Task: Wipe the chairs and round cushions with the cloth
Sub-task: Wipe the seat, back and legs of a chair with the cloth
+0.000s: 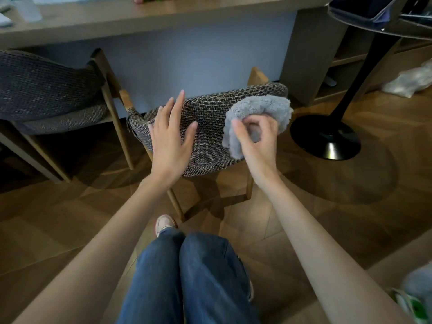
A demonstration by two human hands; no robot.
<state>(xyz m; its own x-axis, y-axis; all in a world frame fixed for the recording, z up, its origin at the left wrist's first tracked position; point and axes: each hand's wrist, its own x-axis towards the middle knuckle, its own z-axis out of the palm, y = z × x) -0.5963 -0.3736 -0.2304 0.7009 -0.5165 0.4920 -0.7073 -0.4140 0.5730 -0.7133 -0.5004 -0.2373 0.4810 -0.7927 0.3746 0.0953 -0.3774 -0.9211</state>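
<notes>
A chair with a woven brown backrest (210,127) and wooden legs stands in front of me, its back turned my way. My right hand (257,141) pinches a fluffy grey cloth (261,111) against the backrest's upper right part. My left hand (171,134) lies with straight, spread fingers over the backrest's left side. A second chair (46,90) of the same weave, with a round seat cushion (67,120), stands at the left under the table edge.
A long wooden table (163,12) runs along the top. A black stand with a round base (325,136) is close to the chair's right. A plastic bag (411,80) lies on the floor at far right. My legs in jeans (191,277) are below.
</notes>
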